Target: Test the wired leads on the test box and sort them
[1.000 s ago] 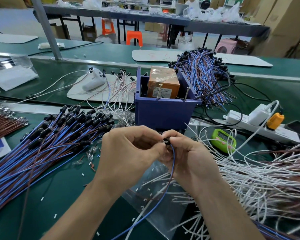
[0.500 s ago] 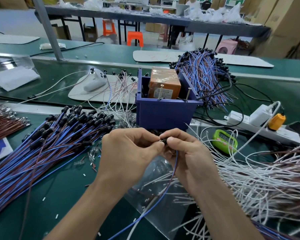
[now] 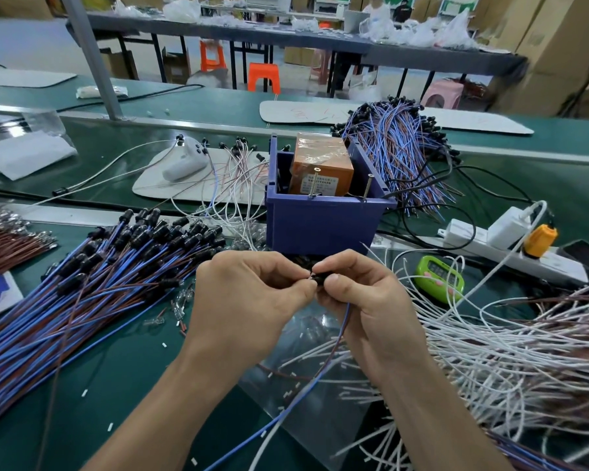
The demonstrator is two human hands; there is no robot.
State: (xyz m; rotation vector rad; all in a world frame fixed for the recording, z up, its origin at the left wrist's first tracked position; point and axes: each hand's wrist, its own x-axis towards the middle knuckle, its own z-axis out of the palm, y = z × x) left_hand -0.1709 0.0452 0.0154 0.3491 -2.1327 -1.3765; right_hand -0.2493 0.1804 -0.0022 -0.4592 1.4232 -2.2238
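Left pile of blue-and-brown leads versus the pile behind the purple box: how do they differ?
The left pile lies flat on the green mat, leads roughly parallel; the back pile is humped, leads arching and fanning. The left pile's black caps point toward the purple box; the back pile's caps sit along its far edge, bare ends toward the camera. Both hold blue and brown leads with black caps.

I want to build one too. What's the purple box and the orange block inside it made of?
The purple box looks like moulded plastic: matte, even colour, thick walls. The orange block seems wrapped in glossy film: it wrinkles and shines.
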